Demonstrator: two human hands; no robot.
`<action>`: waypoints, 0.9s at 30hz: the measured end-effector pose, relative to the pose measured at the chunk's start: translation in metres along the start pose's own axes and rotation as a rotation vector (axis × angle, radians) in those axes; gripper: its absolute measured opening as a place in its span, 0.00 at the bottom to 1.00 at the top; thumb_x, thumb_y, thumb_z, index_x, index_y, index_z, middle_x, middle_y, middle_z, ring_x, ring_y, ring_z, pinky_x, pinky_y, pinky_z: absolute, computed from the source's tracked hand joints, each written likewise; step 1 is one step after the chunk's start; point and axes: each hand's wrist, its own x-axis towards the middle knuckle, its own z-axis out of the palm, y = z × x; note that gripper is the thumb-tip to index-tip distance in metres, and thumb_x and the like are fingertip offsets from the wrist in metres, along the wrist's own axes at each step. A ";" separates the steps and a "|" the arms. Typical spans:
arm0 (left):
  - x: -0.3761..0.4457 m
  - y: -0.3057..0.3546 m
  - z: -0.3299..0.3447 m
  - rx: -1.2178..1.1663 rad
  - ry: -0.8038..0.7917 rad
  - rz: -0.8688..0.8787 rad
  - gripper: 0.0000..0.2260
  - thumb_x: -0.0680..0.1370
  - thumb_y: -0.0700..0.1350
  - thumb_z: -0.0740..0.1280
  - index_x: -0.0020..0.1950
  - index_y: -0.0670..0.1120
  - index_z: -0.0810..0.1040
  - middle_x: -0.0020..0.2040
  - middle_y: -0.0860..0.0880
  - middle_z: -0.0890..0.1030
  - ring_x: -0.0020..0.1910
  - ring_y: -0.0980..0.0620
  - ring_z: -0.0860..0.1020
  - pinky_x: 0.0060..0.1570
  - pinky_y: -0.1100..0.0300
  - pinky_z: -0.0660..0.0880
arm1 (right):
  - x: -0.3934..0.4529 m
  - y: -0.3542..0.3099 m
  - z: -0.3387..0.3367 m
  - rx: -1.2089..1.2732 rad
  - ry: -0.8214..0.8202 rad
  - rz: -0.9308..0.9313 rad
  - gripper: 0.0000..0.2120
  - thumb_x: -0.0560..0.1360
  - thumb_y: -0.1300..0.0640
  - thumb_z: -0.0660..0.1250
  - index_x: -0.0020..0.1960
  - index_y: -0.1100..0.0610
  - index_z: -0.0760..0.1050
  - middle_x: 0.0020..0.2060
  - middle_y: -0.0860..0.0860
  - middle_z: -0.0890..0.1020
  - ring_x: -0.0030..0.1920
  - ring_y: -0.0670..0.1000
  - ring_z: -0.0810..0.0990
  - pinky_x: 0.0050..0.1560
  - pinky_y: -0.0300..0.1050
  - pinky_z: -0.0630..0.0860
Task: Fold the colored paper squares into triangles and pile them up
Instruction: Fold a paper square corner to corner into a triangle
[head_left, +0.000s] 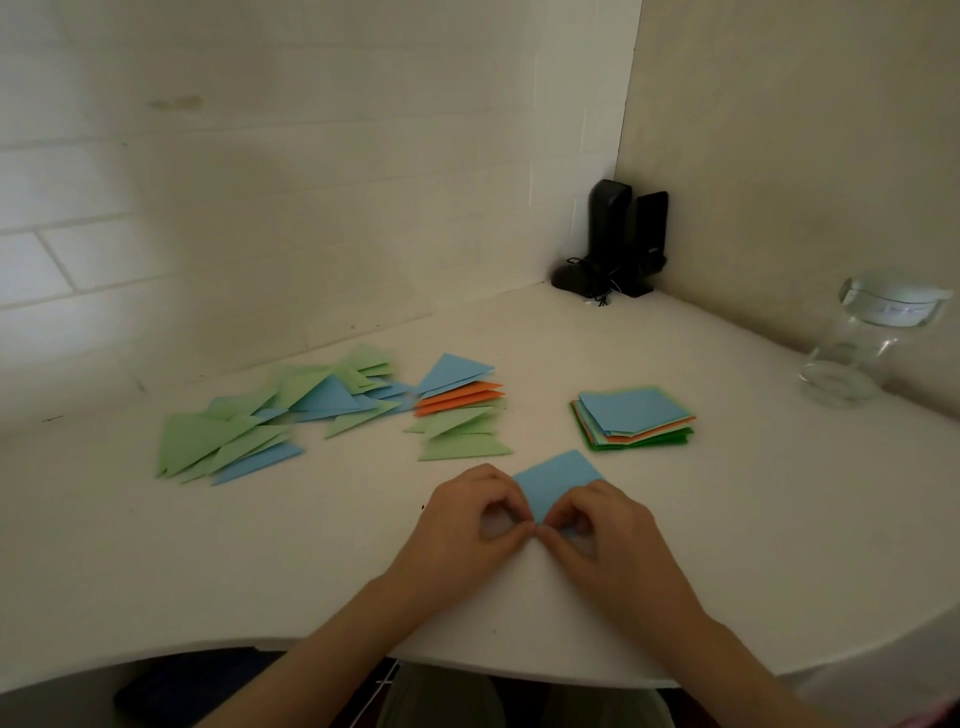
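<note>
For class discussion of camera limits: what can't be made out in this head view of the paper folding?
- Near corner of the blue square: hidden by the left hand and right hand pinching it.
- Label on the glass jar: blurred.
- Stack of squares: count unreadable, lower sheets covered.

Both forearms reach forward; the left hand (467, 512) and right hand (597, 525) meet fingertip to fingertip, each with thumb and forefinger curled into a pinch.

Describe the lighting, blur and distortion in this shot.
Head view: dim, soft light, brighter patch on the left wall; wide-angle bending curves the table edge; jar and triangles are blurred; both hands, left hand, right hand, fairly sharp.
</note>
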 end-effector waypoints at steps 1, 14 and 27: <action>0.001 0.000 0.000 -0.010 -0.004 -0.021 0.05 0.69 0.44 0.75 0.40 0.50 0.80 0.42 0.55 0.79 0.44 0.58 0.77 0.45 0.71 0.70 | 0.001 0.000 0.000 0.019 -0.001 0.018 0.08 0.68 0.46 0.69 0.39 0.49 0.74 0.35 0.43 0.75 0.37 0.39 0.72 0.40 0.28 0.67; 0.013 0.002 -0.011 -0.025 -0.128 -0.222 0.12 0.67 0.43 0.75 0.37 0.60 0.79 0.44 0.54 0.81 0.42 0.58 0.77 0.45 0.65 0.74 | 0.026 0.001 -0.022 0.148 -0.320 0.260 0.12 0.66 0.59 0.75 0.42 0.46 0.77 0.38 0.43 0.80 0.33 0.39 0.74 0.37 0.27 0.70; -0.005 -0.004 -0.023 -0.073 -0.198 0.022 0.18 0.70 0.38 0.70 0.58 0.52 0.77 0.57 0.58 0.77 0.58 0.58 0.74 0.57 0.68 0.70 | 0.015 -0.011 -0.008 -0.068 -0.269 0.162 0.05 0.73 0.49 0.67 0.41 0.45 0.72 0.38 0.42 0.70 0.40 0.43 0.72 0.45 0.37 0.69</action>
